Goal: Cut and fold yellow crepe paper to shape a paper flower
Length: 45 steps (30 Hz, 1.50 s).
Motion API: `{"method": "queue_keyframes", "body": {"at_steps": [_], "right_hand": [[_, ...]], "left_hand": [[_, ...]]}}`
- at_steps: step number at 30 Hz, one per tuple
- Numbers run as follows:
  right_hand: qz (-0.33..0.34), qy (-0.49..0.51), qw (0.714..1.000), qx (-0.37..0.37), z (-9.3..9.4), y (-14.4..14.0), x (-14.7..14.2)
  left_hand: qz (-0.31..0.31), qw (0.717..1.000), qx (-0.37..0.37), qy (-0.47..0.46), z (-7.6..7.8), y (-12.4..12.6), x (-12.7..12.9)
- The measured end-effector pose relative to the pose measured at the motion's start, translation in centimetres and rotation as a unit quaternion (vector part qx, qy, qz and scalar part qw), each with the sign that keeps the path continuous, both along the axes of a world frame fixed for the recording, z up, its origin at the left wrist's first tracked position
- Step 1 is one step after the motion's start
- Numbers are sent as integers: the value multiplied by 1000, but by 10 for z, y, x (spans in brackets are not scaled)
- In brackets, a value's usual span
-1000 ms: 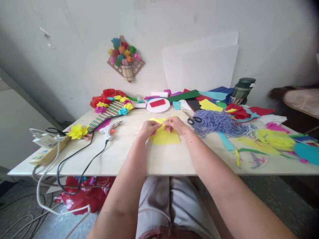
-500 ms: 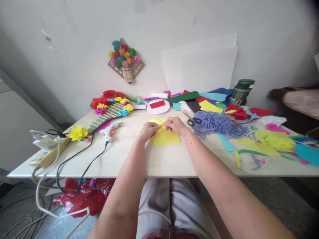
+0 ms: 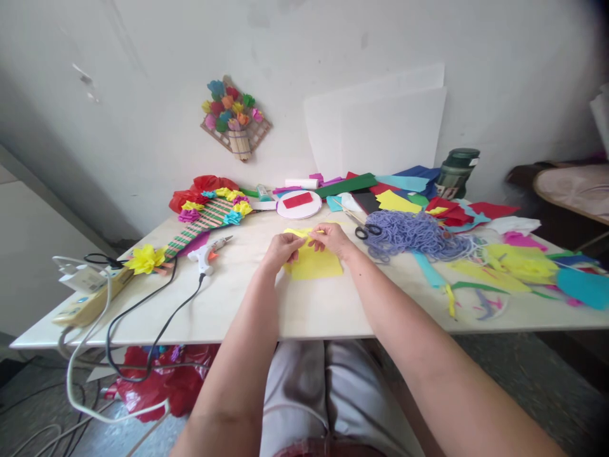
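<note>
Both hands meet over a square of yellow crepe paper (image 3: 316,266) at the middle of the table. My left hand (image 3: 284,247) pinches the paper near its far edge, thumb against fingers. Close beside it, my right hand (image 3: 329,238) is closed on the same edge, which looks gathered or folded between the fingertips. The near part of the sheet hangs or lies flat below the hands. Just what the fingertips do to the fold is too small to make out. Scissors (image 3: 368,231) with black handles lie right of my right hand.
On the left are a white glue gun (image 3: 203,255), its black cord, a power strip (image 3: 90,303) and a striped, flower-trimmed craft piece (image 3: 202,223). A white disc (image 3: 299,212) lies behind. Purple yarn (image 3: 419,236), coloured paper scraps (image 3: 518,270) and a dark green bottle (image 3: 457,172) fill the right.
The view has shifted slightly. Both hands keep their pinch on the yellow paper, with only tiny finger movement.
</note>
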State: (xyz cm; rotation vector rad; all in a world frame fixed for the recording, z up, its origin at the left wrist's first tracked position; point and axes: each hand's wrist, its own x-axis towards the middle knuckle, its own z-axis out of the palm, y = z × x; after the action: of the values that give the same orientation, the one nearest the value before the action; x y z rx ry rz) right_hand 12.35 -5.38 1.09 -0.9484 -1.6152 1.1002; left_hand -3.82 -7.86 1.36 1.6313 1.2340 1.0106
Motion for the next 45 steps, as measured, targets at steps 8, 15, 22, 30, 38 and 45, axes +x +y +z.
{"method": "queue_keyframes", "body": {"at_steps": [8,15,22,30,38,45], "right_hand": [[0,69,997,-42,1,1,2],[97,138,980,-104,-3,4,7],[89,104,987,-90,-4,2,5],[14,103,994,-33,-3,4,7],[-33,75,997,-1,-5,5,4],[-27,81,996,11,-7,7,6]], "left_hand": [[1,999,0,-51,-3,2,-4],[-12,998,14,-61,-7,4,-3],[-29,998,15,-61,-3,1,1],[13,997,-9,-71,-4,3,-3],[61,995,-41,-70,-7,7,-4],[94,993,-19,-73,-5,7,-4]]}}
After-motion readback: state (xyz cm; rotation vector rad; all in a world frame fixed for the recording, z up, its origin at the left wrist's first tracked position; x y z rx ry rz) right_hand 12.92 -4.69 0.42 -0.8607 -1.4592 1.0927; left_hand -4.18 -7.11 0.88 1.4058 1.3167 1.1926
